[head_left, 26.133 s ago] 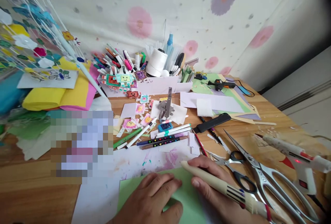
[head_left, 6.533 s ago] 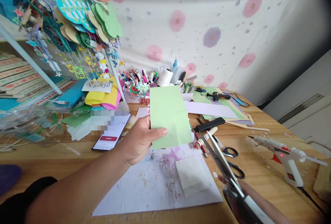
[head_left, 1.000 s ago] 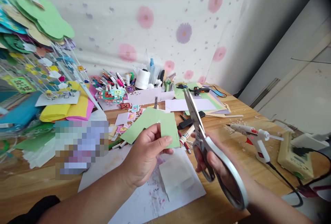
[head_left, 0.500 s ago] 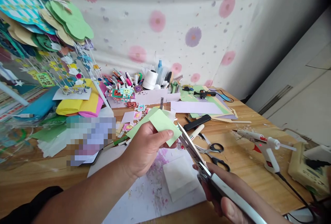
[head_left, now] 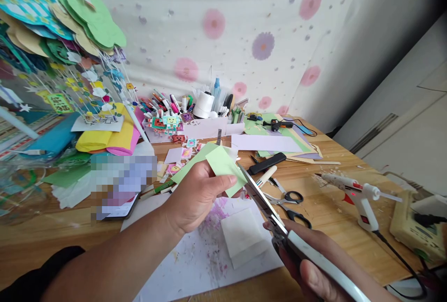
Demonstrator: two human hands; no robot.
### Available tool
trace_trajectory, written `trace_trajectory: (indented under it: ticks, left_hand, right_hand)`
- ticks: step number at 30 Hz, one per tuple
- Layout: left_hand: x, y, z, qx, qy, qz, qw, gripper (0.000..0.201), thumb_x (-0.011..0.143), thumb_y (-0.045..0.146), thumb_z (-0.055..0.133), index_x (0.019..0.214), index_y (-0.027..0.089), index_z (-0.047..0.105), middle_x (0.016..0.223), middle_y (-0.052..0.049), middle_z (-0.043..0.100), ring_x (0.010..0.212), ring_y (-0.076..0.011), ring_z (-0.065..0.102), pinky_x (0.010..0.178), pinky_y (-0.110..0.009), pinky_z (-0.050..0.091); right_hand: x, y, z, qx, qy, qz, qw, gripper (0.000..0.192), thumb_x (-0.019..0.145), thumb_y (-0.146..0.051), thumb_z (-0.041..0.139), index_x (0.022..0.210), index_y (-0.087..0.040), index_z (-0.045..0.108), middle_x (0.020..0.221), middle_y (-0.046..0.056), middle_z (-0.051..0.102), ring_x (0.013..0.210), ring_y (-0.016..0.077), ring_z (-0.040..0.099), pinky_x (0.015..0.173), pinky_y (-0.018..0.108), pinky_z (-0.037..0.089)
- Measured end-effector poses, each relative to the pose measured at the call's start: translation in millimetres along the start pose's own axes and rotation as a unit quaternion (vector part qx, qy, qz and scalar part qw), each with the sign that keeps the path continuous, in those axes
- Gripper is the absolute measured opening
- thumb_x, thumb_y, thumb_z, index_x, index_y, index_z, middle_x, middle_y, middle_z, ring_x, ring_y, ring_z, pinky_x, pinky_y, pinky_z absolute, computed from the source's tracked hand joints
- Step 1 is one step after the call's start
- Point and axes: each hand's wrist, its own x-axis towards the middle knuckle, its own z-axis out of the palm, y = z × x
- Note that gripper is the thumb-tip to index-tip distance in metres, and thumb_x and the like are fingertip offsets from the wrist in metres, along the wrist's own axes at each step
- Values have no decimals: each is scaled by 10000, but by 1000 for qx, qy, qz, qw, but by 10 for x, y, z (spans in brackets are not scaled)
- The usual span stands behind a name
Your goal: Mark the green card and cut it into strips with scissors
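we are working over a wooden table (head_left: 335,209) whose far edge is running along the flowered wall and whose near edge is passing just under our forearms; the back half is crowded, with a hanging display of paper cut-outs (head_left: 63,27) looming over the left side and rolls of yellow and pink paper (head_left: 108,137) lying beneath it. a white sheet (head_left: 188,260) is lying in front of us, reaching nearly to the near edge, with a folded white square (head_left: 242,237) resting on it. the barest stretch of wood is sitting to the right, between the white sheet and the glue gun (head_left: 356,192), which is standing near the right edge with its cord trailing off. a white organiser of markers and thread (head_left: 199,118) is lining the back

our left hand (head_left: 199,197) is closing thumb and fingers on the folded green paper (head_left: 218,164), holding it up above the white sheet. our right hand (head_left: 314,271) is gripping the handles of the large scissors (head_left: 279,225) low at the right; their blades are pointing up-left, and the tips are meeting the paper's lower right edge, just beside our left thumb. a smaller pair of black-handled scissors (head_left: 293,199) is lying flat just beyond the blades
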Motion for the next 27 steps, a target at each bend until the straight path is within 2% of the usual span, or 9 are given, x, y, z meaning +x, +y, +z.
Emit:
trace_trajectory:
  ticks: [6,14,17,23,27]
  left_hand:
    - [-11,-8,12,-9,18,-2,1000,283,727,85,647,1005,118,602,809,-39,680,661,-112,584,570,-228,496]
    - [-7,-20,-9,-4,19,-5,1000,273,718,99,660,983,108,596,817,-49,678,670,-117,573,571,-234,498]
    - [-3,-22,-6,-12,17,-6,1000,271,718,95,662,980,116,599,813,-45,672,682,-120,576,576,-230,498]
    - [5,-23,-3,-33,10,-6,999,189,717,96,671,894,132,615,778,-27,642,678,-118,577,581,-228,498]
    - [4,-24,-2,-40,15,-14,999,228,713,94,676,929,141,620,782,-19,624,704,-129,582,596,-242,505]
  right_hand:
    - [-18,17,5,-14,20,8,1000,627,771,-725,438,1134,-253,634,737,58,635,605,221,599,616,349,538]
    - [-23,-27,5,-27,29,-4,999,594,794,-700,437,1119,-252,650,808,74,681,734,263,658,720,356,547]
    - [-45,-7,7,-39,34,-1,999,600,790,-706,436,1131,-256,641,862,82,691,759,260,651,695,329,544]
    - [-47,59,-3,-27,1,9,1000,639,819,-701,409,1207,-224,582,727,41,622,639,204,602,635,306,512]
    - [-7,103,3,-14,-25,8,1000,630,792,-727,416,1114,-228,626,635,6,552,564,195,579,649,334,519]
